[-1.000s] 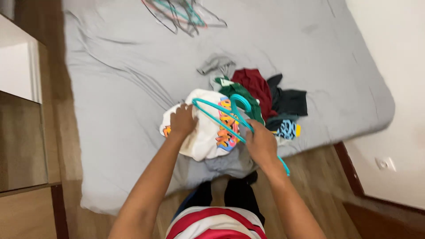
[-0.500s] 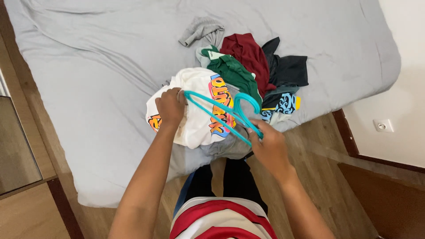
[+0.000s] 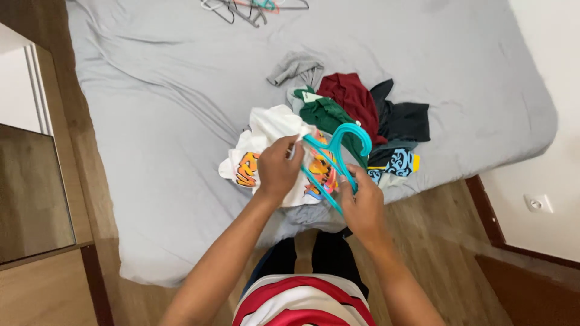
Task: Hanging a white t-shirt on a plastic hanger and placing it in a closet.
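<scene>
Left hand [image 3: 277, 171] grip bunching soft white printed shirt [image 3: 266, 158], right hand [image 3: 360, 202] pinching curved teal plastic hanger [image 3: 338, 154]

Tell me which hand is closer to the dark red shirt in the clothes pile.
Right. The right hand grips the teal hanger just below the dark red shirt. The left hand sits farther to the side, on the white printed shirt.

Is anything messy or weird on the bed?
Yes. A jumbled pile of clothes lies crumpled near the edge of the grey bed, and loose hangers are tangled at the far side. The left hand grips a white printed T-shirt; the right hand holds a teal hanger.
</scene>
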